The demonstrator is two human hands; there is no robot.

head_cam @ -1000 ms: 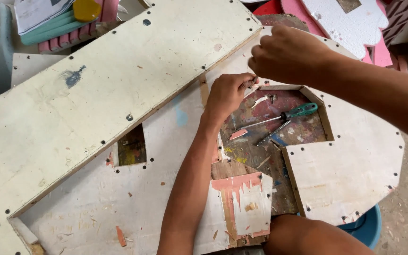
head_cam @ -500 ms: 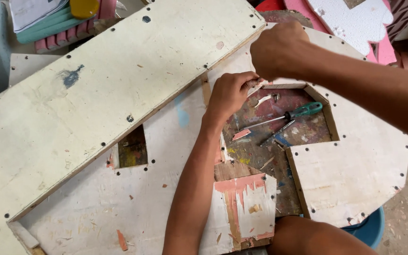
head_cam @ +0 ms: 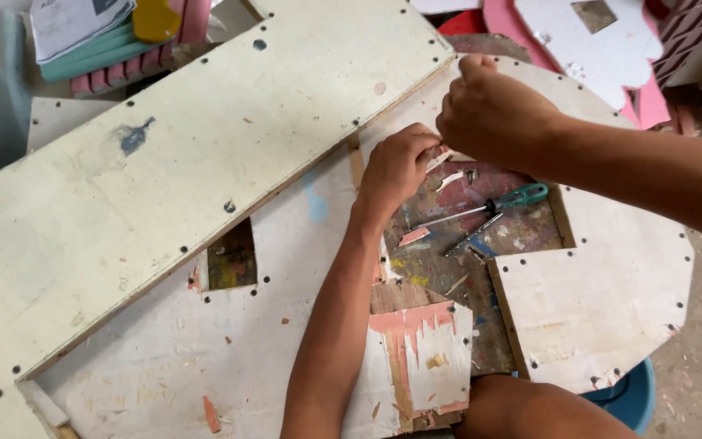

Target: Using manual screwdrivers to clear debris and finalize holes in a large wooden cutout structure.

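Left hand: left hand is curled, fingertips pinched on a small pale strip at the upper edge of the cut-out; palm rests on the round white panel.
Right hand: right hand is closed in a loose fist just above the same spot, knuckles up; what its fingers grip is hidden, cannot tell.
Strip: thin, whitish, lies at the rim of the opening, between both hands and touching the left fingertips.
Work surface: long cream board lies diagonally over the round panel; paint-stained table shows through the opening.
Tools: green-handled screwdriver and a second slim tool lie inside the opening, just below the hands, untouched.
Loose bits: pink flake near the screwdriver tip.
Technique, my judgement: keep the left pinch low and steady, pull along the edge rather than upward so the strip does not snap; the screwdriver is close if prying is needed.
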